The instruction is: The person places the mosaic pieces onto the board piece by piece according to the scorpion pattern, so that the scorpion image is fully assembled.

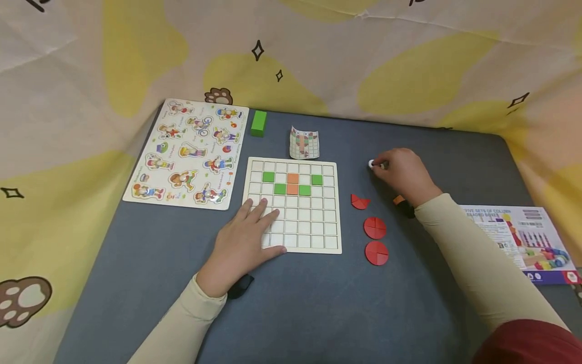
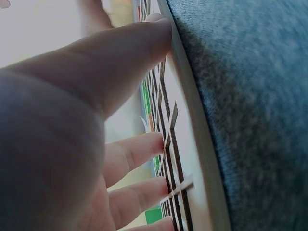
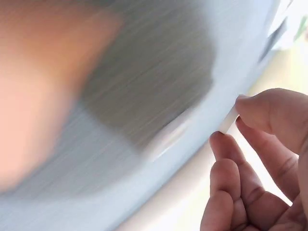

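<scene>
A white grid board (image 1: 304, 215) lies on the table, with green squares (image 1: 269, 177) and orange squares (image 1: 293, 178) in its upper rows. My left hand (image 1: 238, 242) rests on the board's lower left part, fingers spread, and in the left wrist view its thumb (image 2: 149, 36) lies over the board's edge. Right of the board, my right hand (image 1: 402, 169) pinches a small white piece (image 1: 371, 164). The right wrist view shows this thin white piece (image 3: 229, 120) edge-on between thumb and fingertip; its full shape is hidden.
Two red discs made of wedges (image 1: 375, 228) and a partial red one (image 1: 360, 202) lie right of the board. Behind it stands a curled pattern card (image 1: 304, 144) near a green block (image 1: 258, 124). A picture puzzle board (image 1: 186, 156) is at left, a printed box (image 1: 545, 242) at right.
</scene>
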`<state>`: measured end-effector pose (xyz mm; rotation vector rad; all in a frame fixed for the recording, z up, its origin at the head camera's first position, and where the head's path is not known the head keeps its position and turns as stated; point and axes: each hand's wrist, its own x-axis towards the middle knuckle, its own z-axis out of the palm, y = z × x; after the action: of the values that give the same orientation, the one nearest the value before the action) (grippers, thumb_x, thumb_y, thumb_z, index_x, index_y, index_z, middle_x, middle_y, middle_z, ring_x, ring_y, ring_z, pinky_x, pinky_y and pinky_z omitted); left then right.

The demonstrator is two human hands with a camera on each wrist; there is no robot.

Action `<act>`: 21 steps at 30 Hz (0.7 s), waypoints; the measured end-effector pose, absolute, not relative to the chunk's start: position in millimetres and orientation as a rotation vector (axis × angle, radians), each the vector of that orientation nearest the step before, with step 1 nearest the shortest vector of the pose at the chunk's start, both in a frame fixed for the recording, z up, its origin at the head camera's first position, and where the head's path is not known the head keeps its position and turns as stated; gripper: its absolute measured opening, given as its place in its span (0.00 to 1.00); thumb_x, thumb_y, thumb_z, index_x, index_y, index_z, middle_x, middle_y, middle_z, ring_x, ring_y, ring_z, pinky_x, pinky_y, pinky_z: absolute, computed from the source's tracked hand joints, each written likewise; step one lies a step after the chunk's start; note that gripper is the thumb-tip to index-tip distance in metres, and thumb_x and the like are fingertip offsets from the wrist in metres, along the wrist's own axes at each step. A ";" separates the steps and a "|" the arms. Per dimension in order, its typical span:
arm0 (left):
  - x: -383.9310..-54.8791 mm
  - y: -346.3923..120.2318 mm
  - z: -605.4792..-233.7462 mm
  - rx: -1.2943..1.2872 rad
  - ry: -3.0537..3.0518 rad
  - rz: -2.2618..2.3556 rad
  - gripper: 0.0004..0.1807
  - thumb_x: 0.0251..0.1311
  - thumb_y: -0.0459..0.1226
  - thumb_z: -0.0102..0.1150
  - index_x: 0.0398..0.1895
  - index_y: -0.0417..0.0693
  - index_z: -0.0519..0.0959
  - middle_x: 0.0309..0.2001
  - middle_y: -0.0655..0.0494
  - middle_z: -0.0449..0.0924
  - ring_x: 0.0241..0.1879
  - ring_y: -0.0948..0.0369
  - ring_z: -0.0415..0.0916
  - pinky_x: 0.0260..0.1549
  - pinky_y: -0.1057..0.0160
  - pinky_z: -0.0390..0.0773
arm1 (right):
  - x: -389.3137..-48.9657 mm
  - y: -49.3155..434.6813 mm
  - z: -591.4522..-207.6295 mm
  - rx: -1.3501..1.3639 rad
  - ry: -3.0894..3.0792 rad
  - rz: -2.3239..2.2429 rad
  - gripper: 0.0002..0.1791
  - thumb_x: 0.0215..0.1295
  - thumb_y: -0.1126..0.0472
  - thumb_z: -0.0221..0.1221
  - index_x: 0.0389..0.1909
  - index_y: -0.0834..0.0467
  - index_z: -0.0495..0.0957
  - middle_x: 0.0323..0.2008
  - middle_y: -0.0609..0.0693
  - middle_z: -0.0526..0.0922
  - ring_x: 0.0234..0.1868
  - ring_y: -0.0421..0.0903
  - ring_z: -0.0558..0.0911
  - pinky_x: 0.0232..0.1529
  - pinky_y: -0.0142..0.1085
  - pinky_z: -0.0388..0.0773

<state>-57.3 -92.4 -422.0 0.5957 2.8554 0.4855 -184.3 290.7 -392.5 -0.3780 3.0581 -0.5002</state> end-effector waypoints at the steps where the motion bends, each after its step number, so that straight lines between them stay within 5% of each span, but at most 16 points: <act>1: -57.2 -92.8 -422.0 0.594 2.857 0.484 0.47 0.56 0.62 0.75 0.76 0.51 0.75 0.80 0.44 0.62 0.81 0.40 0.52 0.65 0.37 0.73 | -185.1 277.1 -391.1 -0.411 3.053 -0.514 0.09 0.69 0.65 0.67 0.44 0.64 0.91 0.42 0.62 0.89 0.43 0.58 0.82 0.48 0.55 0.78; 10: -57.2 -91.7 -423.0 0.589 2.852 0.473 0.48 0.56 0.63 0.75 0.77 0.53 0.74 0.81 0.45 0.61 0.81 0.41 0.52 0.67 0.38 0.71 | -198.0 171.6 -394.2 -0.743 2.934 -0.523 0.09 0.71 0.61 0.68 0.44 0.61 0.92 0.41 0.55 0.91 0.47 0.55 0.85 0.55 0.50 0.79; 21: -58.8 -93.0 -424.7 0.587 2.842 0.469 0.48 0.58 0.64 0.73 0.78 0.54 0.73 0.82 0.46 0.59 0.81 0.41 0.50 0.68 0.38 0.70 | -199.2 149.0 -405.9 -0.884 2.968 -0.372 0.06 0.72 0.64 0.68 0.43 0.59 0.93 0.39 0.54 0.91 0.46 0.55 0.85 0.58 0.48 0.78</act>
<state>-58.8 -93.0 -424.7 0.5866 2.8424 0.4688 -199.2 149.0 -405.9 -0.8839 2.9679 -0.3716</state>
